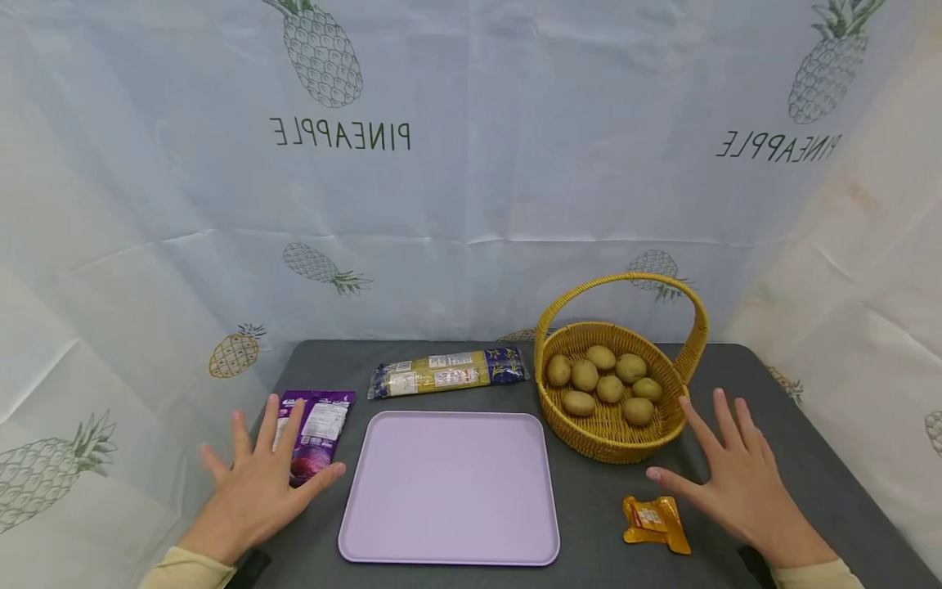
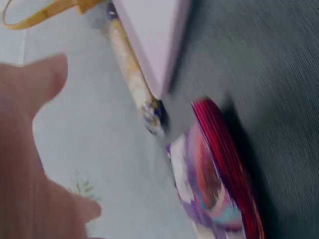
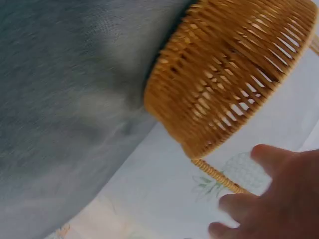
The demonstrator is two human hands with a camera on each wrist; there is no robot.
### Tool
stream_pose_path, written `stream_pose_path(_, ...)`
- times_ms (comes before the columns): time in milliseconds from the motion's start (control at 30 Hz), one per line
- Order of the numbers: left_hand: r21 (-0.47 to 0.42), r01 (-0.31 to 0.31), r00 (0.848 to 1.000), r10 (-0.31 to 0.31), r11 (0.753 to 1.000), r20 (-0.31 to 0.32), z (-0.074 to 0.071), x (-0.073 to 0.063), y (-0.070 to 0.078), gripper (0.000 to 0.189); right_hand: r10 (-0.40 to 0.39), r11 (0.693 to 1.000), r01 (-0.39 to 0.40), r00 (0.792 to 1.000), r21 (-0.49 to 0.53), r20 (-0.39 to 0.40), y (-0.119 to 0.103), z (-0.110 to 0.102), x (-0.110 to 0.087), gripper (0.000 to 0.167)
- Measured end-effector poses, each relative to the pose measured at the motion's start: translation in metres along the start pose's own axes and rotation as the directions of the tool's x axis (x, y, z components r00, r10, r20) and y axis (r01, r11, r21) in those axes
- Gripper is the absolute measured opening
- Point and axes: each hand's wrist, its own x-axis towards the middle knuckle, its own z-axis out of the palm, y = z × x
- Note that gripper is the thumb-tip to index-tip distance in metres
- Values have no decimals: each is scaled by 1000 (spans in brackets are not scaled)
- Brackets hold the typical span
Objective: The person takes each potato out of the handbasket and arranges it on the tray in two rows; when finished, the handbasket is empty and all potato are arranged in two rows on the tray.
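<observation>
Left grip (image 1: 253, 489), right grip (image 1: 739, 491): both hovering splayed wide, holding nothing; careless inward sweep could be tipping basket (image 1: 607, 447).

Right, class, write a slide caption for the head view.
Left hand and right hand spread either side of a lilac tray, with purple packet, yellow packet, orange packet and wicker basket nearby.

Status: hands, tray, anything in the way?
Left hand: fingers spread, holding nothing, near purple packet. Right hand: likewise, near basket. Lilac tray between hands. Orange packet between tray and right hand.
</observation>
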Motion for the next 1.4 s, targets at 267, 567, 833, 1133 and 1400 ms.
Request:
stream_pose_path(267,-177,-123,992,116,976,-51,2,10,34,101,-153,965,156,988,212,-32,-25,-35,41,100)
stream_pose_path(567,-281,-12,986,58,960,158,13,31,54,81,-257,936,232,964,264,64,-46,-42,114,83)
stream_pose_path(833,-368,116,956,-4,923,293,22,47,44,74,-224,920,147,958,364,179,-45,-20,153,70)
stream_pose_path(1133,-414,213,934,-61,885,351,27,55,41,62,-199,931,101,946,351,255,-56,-6,171,61)
stream_pose_path(1400,-420,208,936,-55,883,348,33,58,40,60,-180,955,91,934,282,308,-60,6,183,60)
